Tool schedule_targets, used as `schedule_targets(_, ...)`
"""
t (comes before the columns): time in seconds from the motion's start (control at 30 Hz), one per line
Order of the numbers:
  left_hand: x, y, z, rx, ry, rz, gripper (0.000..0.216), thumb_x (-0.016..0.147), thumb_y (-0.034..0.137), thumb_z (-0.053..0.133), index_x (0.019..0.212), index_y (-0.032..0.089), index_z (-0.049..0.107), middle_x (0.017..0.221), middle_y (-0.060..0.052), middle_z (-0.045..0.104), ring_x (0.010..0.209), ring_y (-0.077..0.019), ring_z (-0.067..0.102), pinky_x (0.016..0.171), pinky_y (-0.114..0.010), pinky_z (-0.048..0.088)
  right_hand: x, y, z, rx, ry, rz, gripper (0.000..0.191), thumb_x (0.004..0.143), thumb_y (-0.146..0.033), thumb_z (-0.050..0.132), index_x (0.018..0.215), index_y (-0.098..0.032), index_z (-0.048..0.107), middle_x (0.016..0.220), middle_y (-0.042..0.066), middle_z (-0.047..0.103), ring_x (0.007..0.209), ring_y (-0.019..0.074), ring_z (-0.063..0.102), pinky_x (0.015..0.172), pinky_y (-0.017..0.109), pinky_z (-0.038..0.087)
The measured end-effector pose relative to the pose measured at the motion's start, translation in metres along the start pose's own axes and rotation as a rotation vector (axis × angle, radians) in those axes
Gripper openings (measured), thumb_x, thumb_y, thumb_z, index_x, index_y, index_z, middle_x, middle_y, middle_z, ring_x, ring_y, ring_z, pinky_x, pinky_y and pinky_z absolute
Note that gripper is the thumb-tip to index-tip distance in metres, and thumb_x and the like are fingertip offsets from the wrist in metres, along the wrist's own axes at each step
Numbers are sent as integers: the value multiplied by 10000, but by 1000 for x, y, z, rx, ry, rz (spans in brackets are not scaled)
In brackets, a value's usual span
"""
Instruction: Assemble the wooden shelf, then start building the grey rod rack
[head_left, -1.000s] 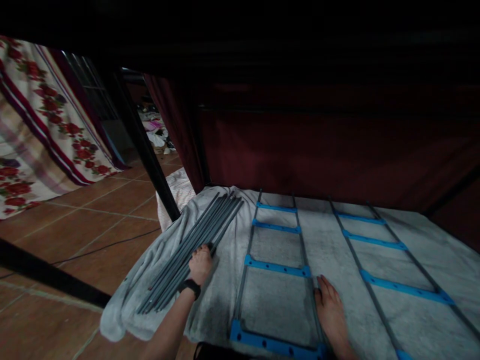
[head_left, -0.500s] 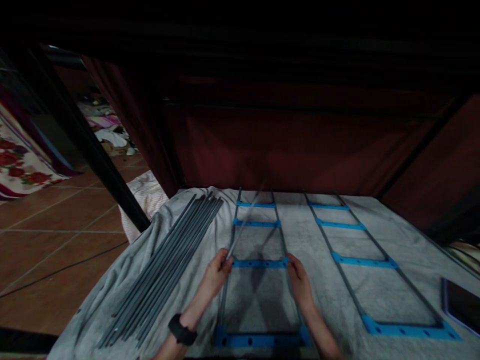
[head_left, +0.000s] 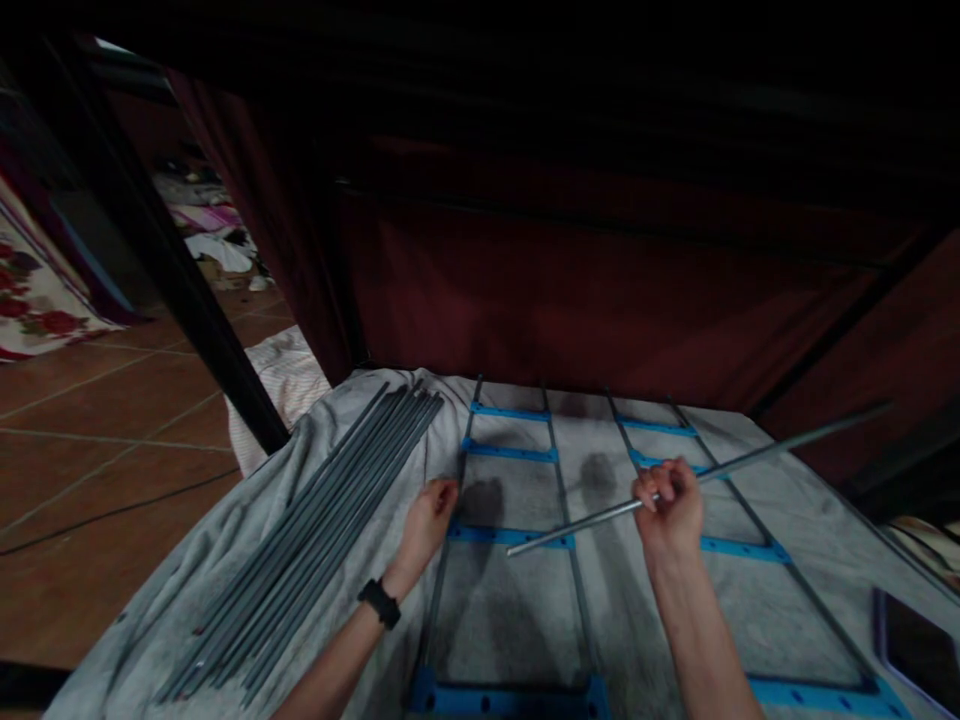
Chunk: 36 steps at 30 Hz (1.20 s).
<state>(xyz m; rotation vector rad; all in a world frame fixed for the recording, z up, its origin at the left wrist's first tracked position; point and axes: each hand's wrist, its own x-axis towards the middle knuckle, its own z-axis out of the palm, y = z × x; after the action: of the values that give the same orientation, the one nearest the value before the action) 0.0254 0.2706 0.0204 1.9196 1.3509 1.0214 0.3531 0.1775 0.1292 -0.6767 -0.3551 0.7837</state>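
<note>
My right hand (head_left: pixel 670 508) is raised over the cloth, its fingers closed round a thin grey metal tube (head_left: pixel 780 449). The tube slants from low left to upper right, its near end above a blue crossbar of the left ladder-like frame (head_left: pixel 510 537). My left hand (head_left: pixel 429 515), with a black watch (head_left: pixel 379 603) on the wrist, hovers beside that frame's left rail. Its fingers are curled in, and no tube shows in them. A second frame (head_left: pixel 742 548) of grey tubes and blue crossbars lies to the right, partly hidden by my right hand and forearm.
Several loose grey tubes (head_left: pixel 315 540) lie in a bundle on the left of the grey cloth (head_left: pixel 390 610). A phone (head_left: pixel 919 645) rests at the right edge. A dark post (head_left: pixel 187 290) rises at the left, and a dark red curtain (head_left: pixel 570 290) hangs behind.
The tube has left my left hand and is now in my right hand, which has risen and moved right off the frame. My left hand has drifted slightly left. The view has shifted a little.
</note>
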Motion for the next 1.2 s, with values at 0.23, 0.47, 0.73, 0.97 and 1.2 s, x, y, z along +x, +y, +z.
schedule_targets(0.23, -13, -84, 4, 489, 21, 152, 323, 981, 263, 402, 1189, 162, 627, 1191, -120, 652, 1105, -257, 597, 1002, -443, 472, 65, -9, 40, -206, 95, -435, 371, 829, -355, 560, 565, -232, 331, 445, -104, 267, 364, 57, 252, 329, 187, 215)
schedule_targets(0.47, -20, -82, 9, 677, -31, 130, 362, 990, 201, 360, 1248, 153, 609, 1281, -143, 607, 1109, -265, 570, 971, -437, 439, 103, 44, 69, -351, 160, -446, 427, 828, -436, 568, 535, -237, 330, 441, -95, 320, 359, 56, 279, 331, 198, 204)
schedule_targets(0.73, -20, -81, 10, 715, -49, 105, 376, 988, 195, 360, 1279, 148, 594, 1285, -139, 603, 1152, -276, 542, 973, -428, 417, 117, 82, 75, -453, 86, -390, 465, 823, -490, 596, 516, -241, 352, 416, -86, 336, 353, 63, 277, 344, 229, 171)
schedule_targets(0.97, -20, -78, 9, 716, -73, 89, 380, 981, 192, 365, 1278, 152, 598, 1281, -137, 607, 1130, -272, 554, 980, -434, 408, 128, 92, 76, -522, 29, -354, 402, 799, -465, 596, 532, -244, 392, 418, -84, 348, 360, 73, 307, 354, 237, 198)
schedule_targets(1.2, -20, -76, 9, 726, -74, 81, 376, 977, 188, 366, 1278, 152, 588, 1274, -130, 610, 1134, -270, 548, 981, -433, 411, 134, 98, 80, -581, -71, -338, 394, 788, -454, 583, 522, -239, 386, 418, -88, 340, 364, 69, 300, 369, 231, 208)
